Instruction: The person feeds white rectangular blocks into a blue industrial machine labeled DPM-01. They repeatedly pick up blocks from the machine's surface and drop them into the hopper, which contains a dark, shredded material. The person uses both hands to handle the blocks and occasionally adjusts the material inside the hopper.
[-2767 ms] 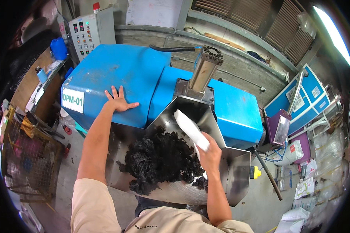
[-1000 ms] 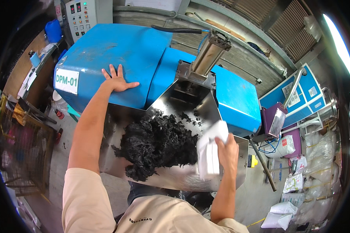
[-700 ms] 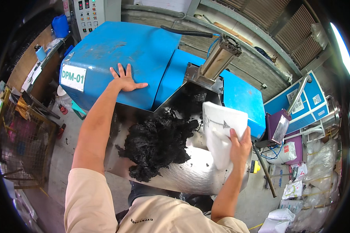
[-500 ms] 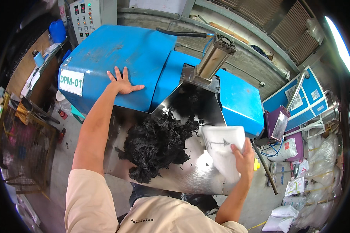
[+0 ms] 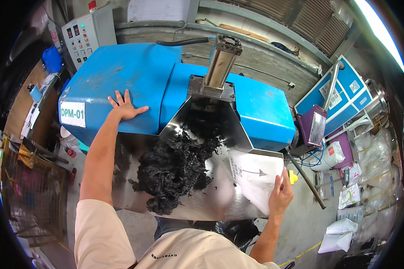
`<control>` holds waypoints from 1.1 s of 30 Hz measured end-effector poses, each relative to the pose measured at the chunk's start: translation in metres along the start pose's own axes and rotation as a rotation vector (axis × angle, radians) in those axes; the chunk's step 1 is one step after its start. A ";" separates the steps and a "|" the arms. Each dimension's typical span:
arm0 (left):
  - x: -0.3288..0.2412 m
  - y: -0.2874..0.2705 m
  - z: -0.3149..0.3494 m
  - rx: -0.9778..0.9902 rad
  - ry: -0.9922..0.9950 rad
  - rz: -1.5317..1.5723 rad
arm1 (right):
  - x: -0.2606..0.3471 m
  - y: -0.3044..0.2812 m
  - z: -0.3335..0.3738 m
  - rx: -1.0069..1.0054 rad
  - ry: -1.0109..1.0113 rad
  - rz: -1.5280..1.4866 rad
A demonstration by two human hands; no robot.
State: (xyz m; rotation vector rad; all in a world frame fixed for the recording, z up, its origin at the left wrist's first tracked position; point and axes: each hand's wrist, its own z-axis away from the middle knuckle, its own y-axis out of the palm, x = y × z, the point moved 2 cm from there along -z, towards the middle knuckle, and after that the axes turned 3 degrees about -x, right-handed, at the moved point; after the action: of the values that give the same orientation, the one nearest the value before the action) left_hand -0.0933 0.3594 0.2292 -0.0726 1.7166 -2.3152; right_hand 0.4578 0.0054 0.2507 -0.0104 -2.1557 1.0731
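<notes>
My left hand (image 5: 125, 108) lies palm down with fingers spread on the blue cover (image 5: 116, 80) of a large machine. In the machine's open metal trough (image 5: 220, 193) sits a ragged heap of black, rubbery material (image 5: 175, 168), reaching up into the opening at the back. A white plastic bag (image 5: 256, 172) with handwritten marks and an arrow is against the trough's right side. Its right edge is between the thumb and fingers of my right hand (image 5: 280, 195), which is closed there; the fingers are partly hidden.
A metal cylinder (image 5: 217, 67) stands above the opening. At the back left is a grey control box (image 5: 87, 36). A dark bar (image 5: 307, 181) juts out at the right, past a yellow knob (image 5: 292, 177). Wrapped bags (image 5: 375, 179) line the right side.
The white bag has moved from in front of the trough's right side to lie flatter against it, with my right hand at its edge. The whole view has shifted; my left hand stays on the cover.
</notes>
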 end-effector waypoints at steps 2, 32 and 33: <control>-0.003 -0.002 0.000 0.000 -0.002 -0.007 | -0.009 0.000 0.005 -0.085 -0.151 -0.033; -0.005 -0.007 0.004 0.030 0.019 -0.072 | 0.002 -0.030 -0.026 0.589 -0.153 0.094; -0.005 -0.009 0.007 0.036 0.028 -0.072 | 0.000 -0.030 -0.027 0.564 -0.170 0.121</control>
State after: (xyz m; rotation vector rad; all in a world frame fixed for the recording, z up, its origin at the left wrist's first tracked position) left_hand -0.0886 0.3569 0.2405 -0.0969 1.7125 -2.4086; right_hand 0.4831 0.0046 0.2829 0.2205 -1.9409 1.7733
